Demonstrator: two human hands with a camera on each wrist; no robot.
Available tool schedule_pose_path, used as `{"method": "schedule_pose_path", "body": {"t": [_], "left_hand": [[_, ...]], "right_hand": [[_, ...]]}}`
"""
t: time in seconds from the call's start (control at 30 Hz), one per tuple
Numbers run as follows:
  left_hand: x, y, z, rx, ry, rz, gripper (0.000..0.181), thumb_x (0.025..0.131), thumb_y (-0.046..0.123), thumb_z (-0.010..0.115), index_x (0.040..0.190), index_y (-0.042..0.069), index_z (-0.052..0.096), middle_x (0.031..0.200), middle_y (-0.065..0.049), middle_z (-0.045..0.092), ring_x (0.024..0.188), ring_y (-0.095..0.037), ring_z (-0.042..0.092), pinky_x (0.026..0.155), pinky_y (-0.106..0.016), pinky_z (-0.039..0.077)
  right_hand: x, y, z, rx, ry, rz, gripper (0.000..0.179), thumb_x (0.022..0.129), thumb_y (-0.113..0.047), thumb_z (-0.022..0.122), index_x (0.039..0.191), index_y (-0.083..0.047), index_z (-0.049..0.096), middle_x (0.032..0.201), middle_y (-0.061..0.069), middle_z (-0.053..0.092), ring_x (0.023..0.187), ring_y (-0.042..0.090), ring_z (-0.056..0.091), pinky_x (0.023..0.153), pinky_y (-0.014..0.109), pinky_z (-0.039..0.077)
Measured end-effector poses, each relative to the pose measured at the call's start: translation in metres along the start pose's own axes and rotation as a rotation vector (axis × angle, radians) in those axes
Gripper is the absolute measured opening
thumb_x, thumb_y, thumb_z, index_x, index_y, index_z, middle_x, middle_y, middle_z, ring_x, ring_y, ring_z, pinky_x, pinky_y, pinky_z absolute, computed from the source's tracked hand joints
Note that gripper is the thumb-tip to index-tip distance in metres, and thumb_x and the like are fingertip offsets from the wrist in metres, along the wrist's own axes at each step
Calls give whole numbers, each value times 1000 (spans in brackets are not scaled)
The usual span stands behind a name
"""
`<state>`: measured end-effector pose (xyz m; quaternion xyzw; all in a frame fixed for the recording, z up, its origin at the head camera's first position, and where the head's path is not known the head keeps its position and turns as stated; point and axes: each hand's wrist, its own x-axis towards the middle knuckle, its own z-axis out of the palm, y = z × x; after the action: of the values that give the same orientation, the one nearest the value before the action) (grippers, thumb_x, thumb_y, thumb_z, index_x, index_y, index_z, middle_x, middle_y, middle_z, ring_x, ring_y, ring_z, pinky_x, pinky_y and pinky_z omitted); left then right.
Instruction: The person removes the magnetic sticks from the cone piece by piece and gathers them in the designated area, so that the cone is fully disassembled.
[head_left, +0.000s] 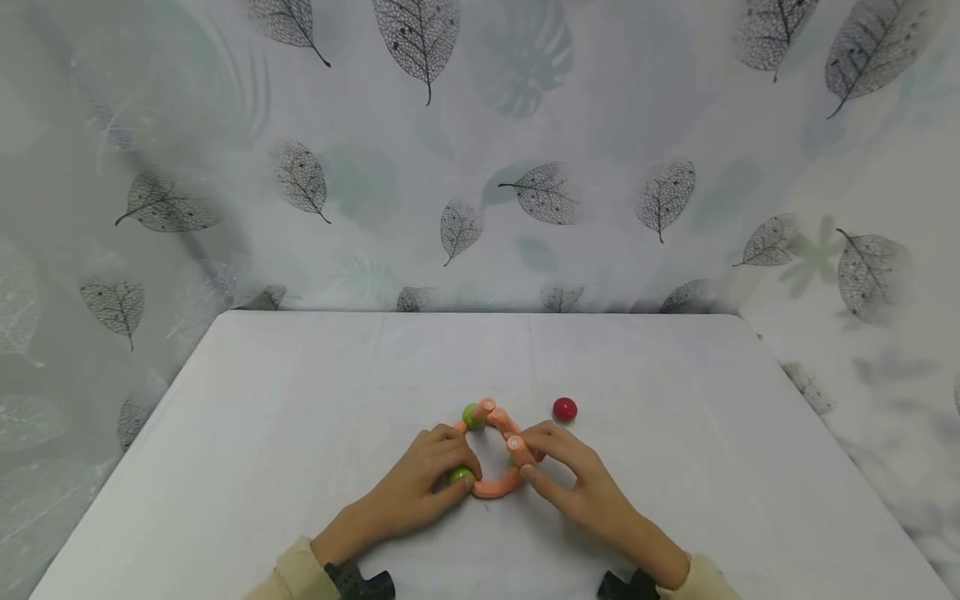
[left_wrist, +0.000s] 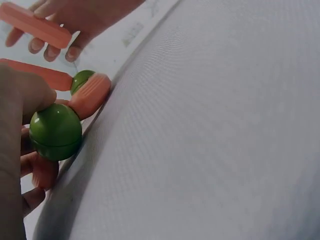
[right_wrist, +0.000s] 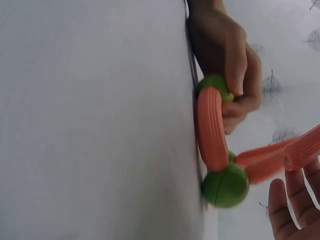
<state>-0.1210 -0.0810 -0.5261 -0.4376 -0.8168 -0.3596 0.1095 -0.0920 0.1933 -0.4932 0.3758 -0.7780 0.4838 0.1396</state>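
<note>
- Rod (right_wrist: 304, 147) in the right hand (head_left: 577, 479) sits off the desk (head_left: 300, 400), above the right side of a ring of curved rods and balls; its long axis slants, and one end faces down toward the right green ball (right_wrist: 225, 185). A gap shows between the two in the right wrist view; that offset probably matters most now.
- The right hand is clearly nearer that ball; its fingers close lightly on the rod, barely bent in the right wrist view.
- The left hand (head_left: 427, 475) is across the ring, thumb and fingers nearly closed in a pinch round the left green ball (left_wrist: 56, 132), at the ring's near left.
- Between those balls runs a near curved rod (right_wrist: 212, 127), an arc low along the desk. Another orange rod (left_wrist: 50, 76) rises from the ring.
- At the far side of the ring, a far green ball (head_left: 472, 416) has an orange piece beside it, its end face turned up.
- The rods look like matte orange plastic with lengthwise ribs; the held one seems straight, with a small round inset in its end.
- The balls are smooth and glossy, seamed round the middle where close; a red ball (head_left: 565, 409) lies apart, beyond the right hand.
</note>
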Motion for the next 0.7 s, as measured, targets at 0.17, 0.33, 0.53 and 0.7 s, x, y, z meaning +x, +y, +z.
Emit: {"method": "schedule_pose_path", "body": {"t": [0.17,0.33,0.53,0.7], "left_hand": [[1,-3,2,-1,21,-6,8,97,22,71,98,29,68,103,19,66,119,-15,56,97,-36,43],[2,-5,3,-25,40,18,9,95,27,76,97,30,68,104,17,65,118,-13,54,107,-36,42],[2,-6,4,-44,65,33,13,92,22,80,97,27,69,105,16,65,117,-12,53,112,-33,40],[2,-5,3,-31,70,20,16,91,17,80,99,25,69,106,15,67,117,-13,54,108,-36,43]], "right_hand": [[1,7,-15,-30,13,153,48,96,-2,71,141,-17,63,118,-5,65,102,7,59,90,23,54],[2,17,-27,-33,41,220,48,98,-1,69,142,-16,62,118,-3,65,101,7,63,87,22,57],[2,27,-38,41,180,326,51,98,-1,69,146,-16,58,115,10,67,100,8,65,86,19,56],[0,37,-48,98,297,436,47,99,-3,68,145,-14,59,117,2,65,104,8,64,89,15,55]]}}
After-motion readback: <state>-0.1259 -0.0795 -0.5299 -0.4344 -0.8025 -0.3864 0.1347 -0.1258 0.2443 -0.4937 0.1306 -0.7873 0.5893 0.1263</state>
